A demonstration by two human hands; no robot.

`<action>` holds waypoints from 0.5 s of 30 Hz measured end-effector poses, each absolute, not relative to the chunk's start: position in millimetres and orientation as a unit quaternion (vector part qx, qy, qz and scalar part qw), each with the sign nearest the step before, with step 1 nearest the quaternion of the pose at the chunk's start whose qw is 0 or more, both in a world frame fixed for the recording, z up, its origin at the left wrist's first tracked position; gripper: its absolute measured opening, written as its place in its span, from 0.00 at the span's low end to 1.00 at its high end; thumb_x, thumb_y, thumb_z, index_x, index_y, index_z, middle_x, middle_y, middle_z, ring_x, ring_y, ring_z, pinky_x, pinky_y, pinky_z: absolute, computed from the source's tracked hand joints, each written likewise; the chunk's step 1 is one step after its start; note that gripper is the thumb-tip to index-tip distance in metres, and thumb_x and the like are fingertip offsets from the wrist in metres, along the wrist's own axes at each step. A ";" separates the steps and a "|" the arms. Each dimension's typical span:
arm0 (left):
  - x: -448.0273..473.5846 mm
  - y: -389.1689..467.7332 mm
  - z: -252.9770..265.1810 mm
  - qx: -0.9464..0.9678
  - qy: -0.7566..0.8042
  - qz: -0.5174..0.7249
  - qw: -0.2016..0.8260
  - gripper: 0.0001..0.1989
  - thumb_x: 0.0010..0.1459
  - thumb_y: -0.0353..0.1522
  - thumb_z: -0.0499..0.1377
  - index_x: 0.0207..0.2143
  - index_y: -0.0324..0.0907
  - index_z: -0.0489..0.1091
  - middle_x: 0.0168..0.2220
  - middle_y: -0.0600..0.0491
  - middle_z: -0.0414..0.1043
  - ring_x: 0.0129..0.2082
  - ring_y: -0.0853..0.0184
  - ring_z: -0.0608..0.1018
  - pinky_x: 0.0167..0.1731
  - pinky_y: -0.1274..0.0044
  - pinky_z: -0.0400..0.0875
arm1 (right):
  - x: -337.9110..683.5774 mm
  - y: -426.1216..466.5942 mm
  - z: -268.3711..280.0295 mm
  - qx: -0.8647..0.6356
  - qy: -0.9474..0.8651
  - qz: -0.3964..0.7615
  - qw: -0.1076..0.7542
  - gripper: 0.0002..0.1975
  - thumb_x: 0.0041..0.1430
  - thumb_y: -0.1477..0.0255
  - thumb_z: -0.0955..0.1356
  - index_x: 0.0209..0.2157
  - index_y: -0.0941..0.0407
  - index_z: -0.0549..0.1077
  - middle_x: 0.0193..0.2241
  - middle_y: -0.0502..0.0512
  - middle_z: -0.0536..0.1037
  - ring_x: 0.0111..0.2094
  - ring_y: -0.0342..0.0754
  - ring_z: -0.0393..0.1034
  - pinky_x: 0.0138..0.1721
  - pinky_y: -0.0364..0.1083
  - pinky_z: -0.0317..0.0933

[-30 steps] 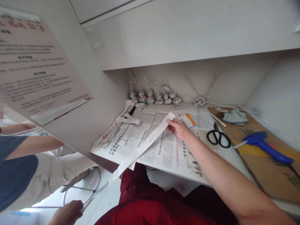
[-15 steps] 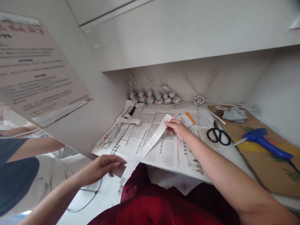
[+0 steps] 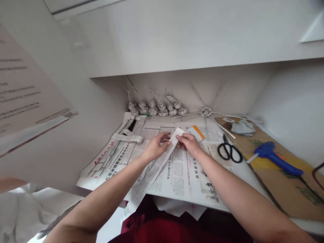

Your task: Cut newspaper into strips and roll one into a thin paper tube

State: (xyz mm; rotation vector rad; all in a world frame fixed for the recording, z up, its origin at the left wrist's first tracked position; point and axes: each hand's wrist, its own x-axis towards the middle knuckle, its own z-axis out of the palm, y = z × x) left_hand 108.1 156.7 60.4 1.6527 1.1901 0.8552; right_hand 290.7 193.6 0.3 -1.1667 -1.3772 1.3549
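A long strip of newspaper (image 3: 157,167) slants from the middle of the desk down over its front edge towards my lap. Close to its upper end, my right hand (image 3: 189,143) pinches the strip's right edge between thumb and fingers. On the other side my left hand (image 3: 158,145) has its thumb and fingers apart, close to the strip's left edge; whether the thumb touches the paper I cannot tell. Printed newspaper (image 3: 177,179) lies flat under both hands. Behind my right hand is a white and orange packet (image 3: 198,133), partly hidden.
Cut newspaper strips (image 3: 108,157) are piled at left. Several gourd-shaped woven paper pieces (image 3: 153,109) line the back, beside a woven piece with long spokes (image 3: 206,111). Black scissors (image 3: 230,152) lie at right; a blue glue gun (image 3: 277,158) and grey cloth (image 3: 243,128) rest on cardboard (image 3: 283,199).
My left hand has moved up and right from the strip's lower end to its upper end. My right hand still pinches the strip. The view has turned slightly right.
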 end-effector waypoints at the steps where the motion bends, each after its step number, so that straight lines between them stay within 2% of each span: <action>1: 100.2 154.5 52.6 0.705 0.491 0.351 0.374 0.24 0.60 0.33 0.57 0.59 0.38 0.62 0.53 0.40 0.71 0.50 0.57 0.76 0.43 0.65 0.77 | 291.1 194.4 -1.0 -0.464 -0.553 0.539 0.434 0.13 0.65 0.63 0.67 0.44 0.58 0.73 0.40 0.54 0.76 0.35 0.45 0.73 0.36 0.48 0.70; 3: 77.2 147.6 36.9 0.767 0.513 0.323 0.208 0.20 0.63 0.33 0.53 0.56 0.40 0.67 0.55 0.44 0.71 0.56 0.57 0.72 0.55 0.63 0.69 | 290.6 195.6 -3.0 -0.454 -0.558 0.534 0.445 0.14 0.62 0.60 0.68 0.34 0.59 0.74 0.29 0.50 0.76 0.27 0.42 0.71 0.27 0.43 0.66; 6: 42.8 138.8 15.0 0.800 0.551 0.229 0.064 0.24 0.66 0.37 0.49 0.61 0.36 0.62 0.64 0.43 0.60 0.67 0.53 0.56 0.66 0.59 0.52 | 288.5 195.3 -2.8 -0.440 -0.561 0.531 0.458 0.21 0.52 0.54 0.73 0.21 0.57 0.71 0.18 0.48 0.73 0.19 0.42 0.67 0.17 0.41 0.55; 8: 30.0 137.6 3.7 0.800 0.574 0.165 0.051 0.30 0.68 0.42 0.46 0.66 0.35 0.55 0.68 0.43 0.53 0.70 0.53 0.50 0.67 0.58 0.46 | 287.4 193.9 -0.8 -0.437 -0.562 0.529 0.462 0.22 0.47 0.52 0.74 0.19 0.56 0.71 0.16 0.49 0.73 0.18 0.41 0.65 0.16 0.41 0.52; 10: 25.9 139.9 -3.5 0.801 0.583 0.125 0.058 0.34 0.68 0.46 0.41 0.68 0.35 0.50 0.69 0.43 0.49 0.70 0.54 0.48 0.67 0.58 0.44 | 287.0 192.0 1.7 -0.438 -0.564 0.526 0.461 0.21 0.46 0.52 0.75 0.19 0.56 0.72 0.15 0.50 0.73 0.16 0.41 0.63 0.16 0.41 0.52; 15: 29.9 147.3 -6.5 0.810 0.578 0.091 0.048 0.37 0.68 0.49 0.36 0.68 0.33 0.47 0.70 0.42 0.45 0.70 0.55 0.46 0.67 0.60 0.43 | 286.6 188.7 4.4 -0.448 -0.574 0.513 0.454 0.22 0.44 0.52 0.75 0.19 0.56 0.72 0.15 0.50 0.74 0.16 0.40 0.62 0.18 0.41 0.54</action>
